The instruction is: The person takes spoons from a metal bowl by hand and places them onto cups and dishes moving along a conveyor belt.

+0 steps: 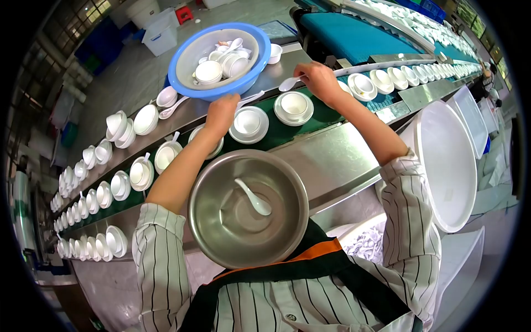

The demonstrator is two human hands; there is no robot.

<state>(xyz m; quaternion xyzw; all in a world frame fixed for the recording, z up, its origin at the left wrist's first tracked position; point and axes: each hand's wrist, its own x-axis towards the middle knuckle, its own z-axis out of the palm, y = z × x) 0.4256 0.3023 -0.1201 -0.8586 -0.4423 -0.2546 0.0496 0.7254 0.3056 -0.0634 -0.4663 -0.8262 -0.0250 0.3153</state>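
Note:
My left hand (222, 115) is closed on the handle end of a white spoon (251, 98), above the green conveyor between two bowl sets. My right hand (321, 82), also closed, pinches another white spoon (289, 83) over the metal edge. Below them on the belt stand a bowl on a plate (248, 123) and a second bowl on a plate (293, 107). A further set is partly hidden behind my left forearm. Near my body, a steel basin (249, 243) holds one white spoon (253, 197).
A blue basin (176, 68) with a white inner tub of bowls and spoons stands behind the belt. Bowl sets line the conveyor (329, 115) at left. A teal belt (343, 36) runs at upper right. A large white tub (445, 166) is at right.

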